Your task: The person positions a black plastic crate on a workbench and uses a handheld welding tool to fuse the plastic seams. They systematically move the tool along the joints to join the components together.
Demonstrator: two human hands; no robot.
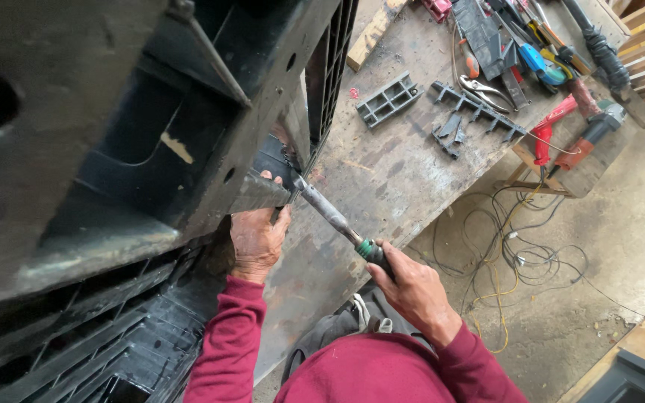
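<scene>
A large black plastic pallet [113, 149] stands tilted on the workbench [382, 172] and fills the left half of the view. My left hand [257, 239] grips a broken black edge of it near the middle. My right hand [412, 287] is closed around the dark handle of a long metal tool [330, 213] with a green collar. The tool's tip is pushed into the pallet's edge just above my left hand. Both my sleeves are dark red.
Grey plastic pieces [390, 98] [472, 112] lie on the stained bench top. Pliers, screwdrivers and other hand tools [509, 45] are heaped at the far end, with red power tools [561, 127] at the bench corner. Tangled cables [516, 246] lie on the concrete floor to the right.
</scene>
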